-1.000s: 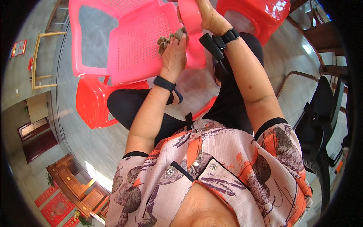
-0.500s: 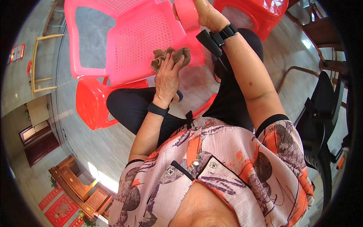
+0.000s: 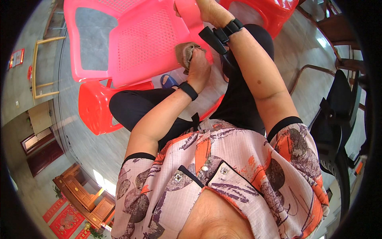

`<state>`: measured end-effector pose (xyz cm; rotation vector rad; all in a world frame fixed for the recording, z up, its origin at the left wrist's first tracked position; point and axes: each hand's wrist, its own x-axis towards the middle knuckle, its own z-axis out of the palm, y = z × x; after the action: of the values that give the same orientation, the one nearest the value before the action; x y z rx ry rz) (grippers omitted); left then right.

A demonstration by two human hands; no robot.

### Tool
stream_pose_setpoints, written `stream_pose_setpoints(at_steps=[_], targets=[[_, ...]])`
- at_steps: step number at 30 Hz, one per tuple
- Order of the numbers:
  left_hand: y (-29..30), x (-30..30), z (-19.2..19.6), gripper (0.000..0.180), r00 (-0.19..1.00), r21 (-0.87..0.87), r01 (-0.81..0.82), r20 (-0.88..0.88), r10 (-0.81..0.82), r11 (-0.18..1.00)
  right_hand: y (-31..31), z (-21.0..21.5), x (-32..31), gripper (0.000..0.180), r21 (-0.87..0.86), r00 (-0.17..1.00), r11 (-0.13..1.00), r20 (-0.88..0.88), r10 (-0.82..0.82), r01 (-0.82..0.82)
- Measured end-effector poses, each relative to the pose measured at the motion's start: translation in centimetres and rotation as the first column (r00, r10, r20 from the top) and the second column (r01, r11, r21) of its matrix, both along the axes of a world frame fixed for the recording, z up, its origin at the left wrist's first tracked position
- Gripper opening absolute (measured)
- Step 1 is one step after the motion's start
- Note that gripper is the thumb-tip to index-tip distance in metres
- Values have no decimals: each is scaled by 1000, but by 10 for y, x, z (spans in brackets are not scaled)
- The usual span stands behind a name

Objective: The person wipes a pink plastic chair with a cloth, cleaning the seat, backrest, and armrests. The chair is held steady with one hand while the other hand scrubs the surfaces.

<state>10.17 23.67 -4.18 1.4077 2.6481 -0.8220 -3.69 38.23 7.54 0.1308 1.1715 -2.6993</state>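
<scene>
Pink moulded plastic, stiff, light and probably slick, is facing the left hand point(image 3: 197, 68), whose grip is closing on a soft brown rag point(image 3: 184, 53) against the chair point(image 3: 147, 44), while the right hand point(image 3: 210, 11) is clasping its frame, the sturdiest hold.

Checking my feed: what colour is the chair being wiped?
Pink chair, perforated seat; head view.

A crumpled brown cloth point(image 3: 185, 53) pressed against the edge of a pink plastic chair point(image 3: 139, 44) — the chair is tilted, its perforated seat panel facing up.
</scene>
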Motion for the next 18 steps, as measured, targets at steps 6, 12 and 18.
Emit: stream_pose_setpoints(at_steps=[6, 12, 18], targets=[[5, -3, -91, 36, 993, 290, -9, 116, -26, 957, 0, -3, 3, 53, -17, 1000, 1000, -12, 7, -7], [-8, 0, -198, 63, 595, 440, -689, 798, 102, 577, -6, -3, 4, 51, -85, 999, 995, 17, 47, -46], [25, -9, -239, 47, 570, 578, -745, 811, -131, 333, -13, -3, 8, 53, -39, 997, 999, 66, 29, -27]])
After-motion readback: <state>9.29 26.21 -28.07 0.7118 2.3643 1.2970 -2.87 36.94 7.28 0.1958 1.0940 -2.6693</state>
